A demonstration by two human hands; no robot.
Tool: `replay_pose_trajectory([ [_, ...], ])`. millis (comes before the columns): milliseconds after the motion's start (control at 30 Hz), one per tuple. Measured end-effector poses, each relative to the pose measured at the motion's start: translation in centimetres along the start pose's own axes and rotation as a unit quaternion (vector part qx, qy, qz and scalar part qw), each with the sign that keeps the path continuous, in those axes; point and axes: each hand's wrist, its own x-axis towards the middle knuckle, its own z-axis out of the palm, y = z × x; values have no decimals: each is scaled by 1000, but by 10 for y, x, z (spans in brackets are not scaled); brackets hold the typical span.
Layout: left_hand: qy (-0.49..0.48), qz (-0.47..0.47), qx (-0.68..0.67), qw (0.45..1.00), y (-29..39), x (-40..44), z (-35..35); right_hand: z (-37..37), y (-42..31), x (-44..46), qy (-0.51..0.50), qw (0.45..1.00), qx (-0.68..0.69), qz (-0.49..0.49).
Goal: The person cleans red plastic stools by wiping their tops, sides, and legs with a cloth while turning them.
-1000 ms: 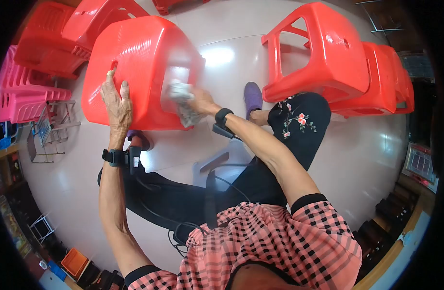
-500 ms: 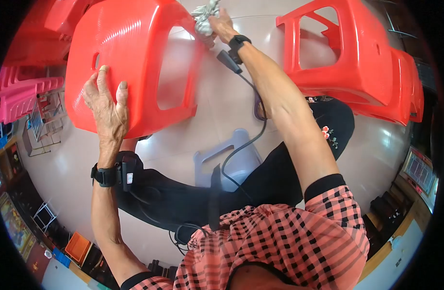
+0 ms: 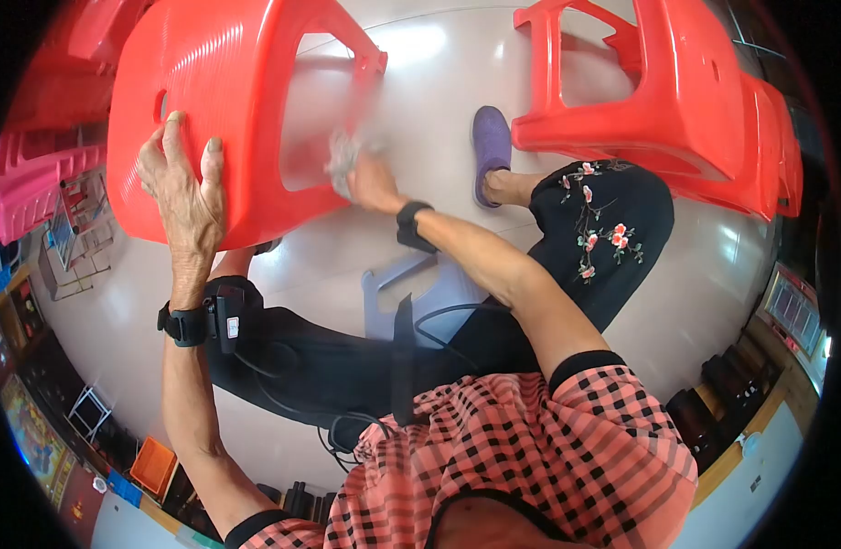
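A red plastic stool [image 3: 221, 110] lies tipped on its side, its ribbed seat turned toward the left. My left hand [image 3: 184, 183] lies on the seat with fingers stretched and thumb apart, the fingertips just below the seat's hole. A crumpled greyish cloth [image 3: 343, 157], blurred by motion, is gripped in my right hand [image 3: 374, 183]. That hand is at the lower leg end of the stool, near the leg opening. Whether the cloth touches the plastic I cannot tell.
More red stools [image 3: 690, 101] lie on their side at the right. A low bluish-grey stool [image 3: 420, 293] is between my legs, near a purple clog [image 3: 492, 146] on my foot. Pink stools [image 3: 41, 178] are at the far left. Cables hang from my wrist straps.
My right hand has come down and left with the cloth, from the stool's far leg end to its near one. My left hand and the stool have shifted slightly left and up in view.
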Motion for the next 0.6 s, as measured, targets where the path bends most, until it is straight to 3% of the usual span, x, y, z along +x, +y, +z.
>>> replay_pose_trajectory([
  [100, 5, 7, -2, 1000, -3, 0, 2, -16, -22, -28, -184, 968, -63, 158],
  [200, 6, 11, -11, 1000, -2, 0, 2, -17, 27, -26, -282, 942, -150, 101],
  [267, -5, 8, -24, 1000, -3, -1, 1, -37, 54, 1, -218, 952, -133, 170],
  [333, -23, 3, -48, 999, -1, -1, -3, -61, 88, 47, -74, 978, -120, 152],
  [367, -28, 2, -43, 999, 0, -2, -5, -99, 40, 57, 68, 975, -58, 201],
  [433, -33, 0, -34, 999, 3, -3, -8, -129, 45, 119, 179, 968, -76, 160],
  [500, -41, -7, -34, 999, 7, -4, -11, -167, 24, 157, 165, 979, -29, 113],
  [567, -47, -12, -37, 998, 9, -4, -13, -169, 31, 202, 134, 976, 35, 168],
  [600, -48, -13, -41, 998, 10, -5, -14, -162, 30, 210, 127, 985, -2, 120],
])
